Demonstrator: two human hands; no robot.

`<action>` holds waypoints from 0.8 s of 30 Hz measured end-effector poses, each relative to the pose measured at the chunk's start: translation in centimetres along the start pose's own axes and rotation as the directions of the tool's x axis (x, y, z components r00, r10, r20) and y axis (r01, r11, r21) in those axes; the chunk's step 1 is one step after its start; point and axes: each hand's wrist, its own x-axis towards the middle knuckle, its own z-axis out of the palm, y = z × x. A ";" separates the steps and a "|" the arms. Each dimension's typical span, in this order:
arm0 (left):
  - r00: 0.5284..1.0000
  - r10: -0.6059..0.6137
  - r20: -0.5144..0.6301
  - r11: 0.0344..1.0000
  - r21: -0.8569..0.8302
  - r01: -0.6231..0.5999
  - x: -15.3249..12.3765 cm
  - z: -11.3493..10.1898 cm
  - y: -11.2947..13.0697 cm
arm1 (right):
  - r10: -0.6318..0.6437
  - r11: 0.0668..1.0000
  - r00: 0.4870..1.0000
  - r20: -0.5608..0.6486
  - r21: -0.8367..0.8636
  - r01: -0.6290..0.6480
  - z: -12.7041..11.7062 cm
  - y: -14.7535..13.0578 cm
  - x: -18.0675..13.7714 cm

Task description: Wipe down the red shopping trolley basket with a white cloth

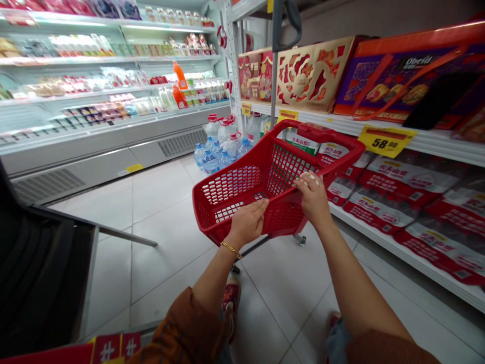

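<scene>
**Red shopping cart [284,215] at your twelve o'clock**

Your left hand [248,221] is clasped over its near rim [283,197] at the cart's seven o'clock; your right hand [311,192], well apart from the left, curls over that rim at four. Water bottles [217,155] stand on the floor [162,202] at ten o'clock, and a yellow price sign [386,140] shows at two.

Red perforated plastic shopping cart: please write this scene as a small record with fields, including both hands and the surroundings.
Cart: red perforated plastic shopping cart, on wheels
Left hand: holds near side rim; gold-coloured bracelet on wrist
Right hand: holds same rim, closer to the handle end
Floor: white square tiles
Beyond cart: clear plastic bottles
Price sign: yellow card, reads 58 00
</scene>
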 end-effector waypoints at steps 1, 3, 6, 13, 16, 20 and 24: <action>1.000 -0.001 -0.003 1.000 -0.001 0.001 0.0 0.0 0.0 | 0.005 1.000 1.000 -0.007 0.009 -0.005 0.1 0.0 0.0; 1.000 0.004 -0.006 1.000 0.000 -0.004 -0.1 0.1 -0.1 | 0.009 0.999 1.000 -0.028 0.035 -0.008 0.1 -0.1 0.1; 1.000 0.007 -0.005 1.000 0.006 -0.007 -0.1 0.2 0.0 | 0.009 0.997 0.998 -0.060 0.079 -0.005 0.2 -1.1 0.1; 1.000 0.014 -0.017 0.999 0.035 -0.013 -0.1 0.5 0.1 | -0.107 0.984 0.992 0.072 0.151 0.095 1.2 -7.7 -0.8; 1.000 0.009 -0.024 0.999 0.039 -0.008 -0.2 0.6 0.1 | -0.098 0.986 0.992 0.080 0.143 0.086 2.1 -8.9 -1.6; 0.999 0.010 -0.034 0.999 0.041 -0.009 -0.2 0.6 0.1 | -0.130 0.988 0.990 0.061 0.088 0.124 2.8 -7.9 -2.2; 1.000 0.009 -0.018 1.000 0.030 -0.009 -0.1 0.4 0.2 | -0.169 0.985 0.981 0.096 0.055 0.164 2.8 -5.6 -2.2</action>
